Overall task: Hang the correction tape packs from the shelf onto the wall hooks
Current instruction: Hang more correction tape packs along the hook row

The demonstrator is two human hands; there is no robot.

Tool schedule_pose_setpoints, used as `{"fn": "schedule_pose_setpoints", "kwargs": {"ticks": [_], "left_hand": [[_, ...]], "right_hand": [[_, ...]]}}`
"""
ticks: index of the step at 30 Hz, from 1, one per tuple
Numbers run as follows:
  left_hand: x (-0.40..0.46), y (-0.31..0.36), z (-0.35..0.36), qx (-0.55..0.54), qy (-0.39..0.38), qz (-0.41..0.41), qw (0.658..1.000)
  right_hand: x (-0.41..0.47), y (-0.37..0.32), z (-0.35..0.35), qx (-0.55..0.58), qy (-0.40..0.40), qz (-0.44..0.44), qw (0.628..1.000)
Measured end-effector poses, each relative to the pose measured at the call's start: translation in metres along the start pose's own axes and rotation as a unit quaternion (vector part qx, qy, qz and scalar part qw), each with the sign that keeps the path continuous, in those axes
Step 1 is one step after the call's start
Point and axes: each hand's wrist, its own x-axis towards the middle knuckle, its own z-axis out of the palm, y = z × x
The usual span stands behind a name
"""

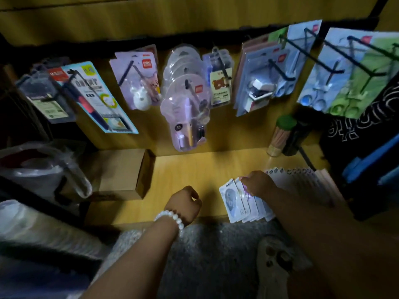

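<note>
The correction tape packs [244,201] lie fanned in an overlapping row along the front right part of the wooden shelf [190,169], their long axes running roughly from the shelf's front edge back toward the wall panel, and the row itself stretching off to the right from the nearest pack. Taking that row as the landmark, the right hand [258,183] is on top of its left end, fingers bent down onto the upper edges of the first few packs; it appears to be pinching or lifting them, though the fingertips are hidden under the knuckles. The left hand [185,201] sits to the left of the row, apart from it, loosely curled and holding nothing, with a white bead bracelet [170,216] on its wrist.

The right hand is plainly the nearer one and looks set to do the picking. The wall hooks [280,70] stand above and behind the row, on the panel; most carry hanging goods already. The lower ends of the packs overhang the shelf's front edge slightly, so a careless pull could tip neighbours onto the grey floor below.

Left of the row the shelf surface is bare up to a cardboard box [123,173]. Behind the row's right end stand a jar of toothpicks with a green lid [280,137] and a dark container beside it, which narrow the path upward on that side.
</note>
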Motion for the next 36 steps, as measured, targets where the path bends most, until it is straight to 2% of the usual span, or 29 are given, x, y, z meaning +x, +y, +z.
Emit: {"fn": "schedule_pose_setpoints", "kwargs": {"ticks": [11, 18, 21, 24, 30, 36], "left_hand": [[0.025, -0.021, 0.035, -0.003, -0.048, -0.018, 0.999], [0.031, -0.032, 0.043, -0.001, -0.054, -0.028, 0.998], [0.033, -0.034, 0.044, -0.004, -0.056, -0.033, 0.998], [0.032, -0.036, 0.044, -0.006, -0.060, -0.038, 0.997], [0.030, -0.040, 0.042, -0.023, -0.066, -0.059, 0.996], [0.019, -0.035, 0.027, -0.056, -0.035, -0.080, 0.995]], "right_hand": [[0.015, 0.028, 0.043, -0.087, 0.015, -0.025, 0.996], [0.020, 0.028, 0.066, -0.091, 0.049, 0.007, 0.995], [0.020, 0.023, 0.068, -0.114, 0.046, 0.046, 0.991], [0.020, 0.022, 0.074, -0.132, 0.044, 0.041, 0.989], [0.023, 0.019, 0.076, -0.069, 0.015, 0.061, 0.996], [0.006, 0.000, 0.071, 0.012, -0.005, 0.015, 1.000]]}}
